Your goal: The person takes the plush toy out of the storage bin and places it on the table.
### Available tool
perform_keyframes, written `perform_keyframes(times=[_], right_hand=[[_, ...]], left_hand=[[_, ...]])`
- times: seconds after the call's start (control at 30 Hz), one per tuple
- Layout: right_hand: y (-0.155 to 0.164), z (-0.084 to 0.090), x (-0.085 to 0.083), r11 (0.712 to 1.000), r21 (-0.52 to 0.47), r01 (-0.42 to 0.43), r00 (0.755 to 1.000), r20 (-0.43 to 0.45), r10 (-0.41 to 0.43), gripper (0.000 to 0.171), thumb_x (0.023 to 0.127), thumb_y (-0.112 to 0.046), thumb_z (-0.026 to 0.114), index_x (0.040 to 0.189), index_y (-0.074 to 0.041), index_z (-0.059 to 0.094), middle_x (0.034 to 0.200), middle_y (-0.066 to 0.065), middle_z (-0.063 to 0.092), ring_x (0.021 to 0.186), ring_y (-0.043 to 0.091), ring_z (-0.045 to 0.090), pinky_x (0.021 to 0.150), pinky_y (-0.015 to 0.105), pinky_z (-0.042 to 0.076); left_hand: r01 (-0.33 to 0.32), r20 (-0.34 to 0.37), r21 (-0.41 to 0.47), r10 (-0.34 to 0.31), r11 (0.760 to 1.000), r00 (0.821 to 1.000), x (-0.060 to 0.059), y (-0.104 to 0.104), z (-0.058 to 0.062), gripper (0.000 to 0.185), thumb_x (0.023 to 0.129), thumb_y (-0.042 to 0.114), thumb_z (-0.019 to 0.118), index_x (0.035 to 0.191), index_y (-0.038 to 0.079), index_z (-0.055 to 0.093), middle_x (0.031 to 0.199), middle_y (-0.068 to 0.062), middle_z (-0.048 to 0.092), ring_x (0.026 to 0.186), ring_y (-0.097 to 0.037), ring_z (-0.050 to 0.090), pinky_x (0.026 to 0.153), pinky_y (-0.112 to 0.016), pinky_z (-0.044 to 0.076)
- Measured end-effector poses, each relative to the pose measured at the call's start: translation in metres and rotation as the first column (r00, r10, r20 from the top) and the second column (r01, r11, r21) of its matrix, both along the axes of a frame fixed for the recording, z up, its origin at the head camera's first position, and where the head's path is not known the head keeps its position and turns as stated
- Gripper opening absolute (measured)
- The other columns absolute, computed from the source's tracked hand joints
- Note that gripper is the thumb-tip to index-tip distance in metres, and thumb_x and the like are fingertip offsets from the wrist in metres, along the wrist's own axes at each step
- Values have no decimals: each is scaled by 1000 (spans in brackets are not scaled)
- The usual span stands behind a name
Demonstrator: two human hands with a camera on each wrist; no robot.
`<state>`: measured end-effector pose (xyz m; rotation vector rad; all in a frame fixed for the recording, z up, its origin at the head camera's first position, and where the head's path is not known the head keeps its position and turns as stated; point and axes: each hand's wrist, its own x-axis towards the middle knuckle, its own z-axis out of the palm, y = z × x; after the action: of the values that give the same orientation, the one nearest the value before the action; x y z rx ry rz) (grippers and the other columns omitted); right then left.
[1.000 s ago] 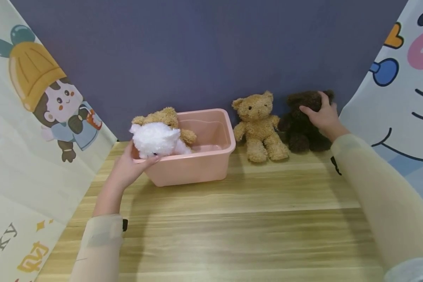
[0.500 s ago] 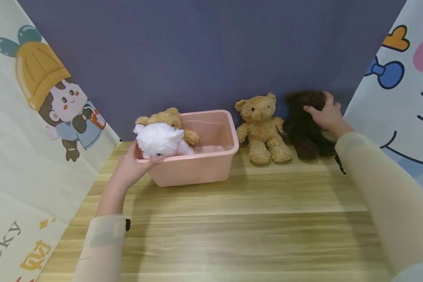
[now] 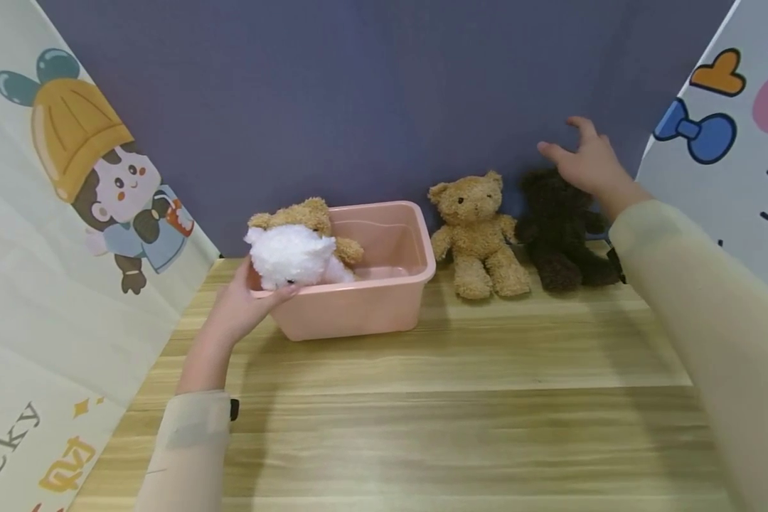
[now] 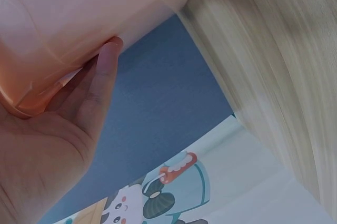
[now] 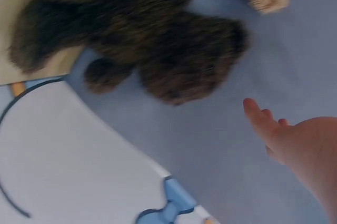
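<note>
My left hand (image 3: 235,307) grips the left end of a pink plastic tub (image 3: 352,313), its thumb along the front rim. In the left wrist view the fingers (image 4: 97,87) lie against the tub's outer wall. Inside the tub's left part are a white fluffy plush toy (image 3: 291,254) and, behind it, a tan teddy bear (image 3: 307,213). A dark brown teddy bear (image 3: 553,242) sits upright at the back right. Above its head is my right hand (image 3: 592,163), fingers spread, holding nothing. The right wrist view shows a gap between that hand and the bear's head.
Another tan teddy bear (image 3: 476,231) sits between the tub and the dark brown bear. All stand on a wood-grain table (image 3: 448,427) along a dark blue-grey back panel (image 3: 358,92). White printed curtains (image 3: 147,313) flank the table left and right.
The right hand has let go of the dark brown bear's head and risen above it. The bear sits shifted slightly forward. The left hand still holds the tub.
</note>
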<state>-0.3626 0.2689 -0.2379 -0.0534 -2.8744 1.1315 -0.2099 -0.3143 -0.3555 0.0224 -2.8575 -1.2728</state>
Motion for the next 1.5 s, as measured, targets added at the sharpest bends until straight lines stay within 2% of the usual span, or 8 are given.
perform_keyframes(times=[0.13, 0.3, 0.57, 0.73, 1.07, 1.4, 1.5], right_hand=[[-34, 15, 5, 997, -55, -48, 999, -3, 48, 93, 100, -76, 43, 170, -43, -9, 179, 19, -7, 166, 45, 7, 126, 73, 25], [-83, 22, 11, 991, -74, -111, 994, -26, 109, 86, 101, -75, 45, 169, -49, 0, 181, 13, 0, 166, 41, 13, 127, 70, 27], [-165, 20, 31, 963, -145, -226, 973, -72, 218, 80, 100, -74, 50, 167, -55, 9, 180, 6, 14, 162, 37, 29, 127, 63, 34], [-206, 17, 43, 946, -149, -289, 957, -87, 278, 78, 100, -73, 53, 166, -57, 14, 178, 5, 21, 159, 33, 35, 125, 60, 39], [-251, 12, 54, 894, -182, -410, 912, -96, 399, 75, 101, -69, 56, 166, -52, 22, 175, 7, 26, 159, 30, 36, 125, 56, 39], [-292, 1, 78, 836, -155, -526, 850, -98, 517, 73, 103, -63, 58, 167, -47, 25, 173, 12, 28, 159, 30, 34, 125, 60, 39], [-301, -4, 84, 822, -199, -534, 844, -66, 532, 72, 102, -65, 59, 164, -53, 26, 174, 10, 25, 160, 31, 33, 125, 59, 40]], left_hand=[[-2, -6, 3, 2, 1000, 1000, 0, -1, -2, 128, 80, 77, 79, 173, 34, 2, 174, -13, 32, 157, -40, 38, 123, -65, 40], [-1, -23, 26, 2, 1000, 1000, 0, 0, -4, 125, 80, 75, 80, 172, 36, 4, 174, -12, 34, 156, -38, 40, 123, -63, 41], [18, -51, 49, -15, 999, 999, -1, 2, -5, 123, 81, 71, 82, 172, 37, 7, 173, -11, 36, 156, -37, 41, 122, -63, 42], [25, -63, 54, -22, 998, 998, -2, 3, -5, 122, 83, 69, 83, 172, 36, 7, 173, -11, 35, 155, -36, 41, 123, -63, 41], [23, -54, 48, -21, 999, 998, 1, 2, -4, 121, 84, 69, 82, 172, 37, 5, 174, -11, 32, 157, -38, 38, 124, -65, 39], [17, -37, 42, -15, 999, 999, 3, 3, -2, 122, 84, 70, 80, 173, 33, 6, 175, -12, 31, 158, -39, 36, 124, -66, 38], [15, -25, 44, -14, 999, 1000, 2, 4, -2, 121, 84, 71, 80, 173, 36, 5, 175, -10, 30, 158, -38, 36, 123, -66, 38]])
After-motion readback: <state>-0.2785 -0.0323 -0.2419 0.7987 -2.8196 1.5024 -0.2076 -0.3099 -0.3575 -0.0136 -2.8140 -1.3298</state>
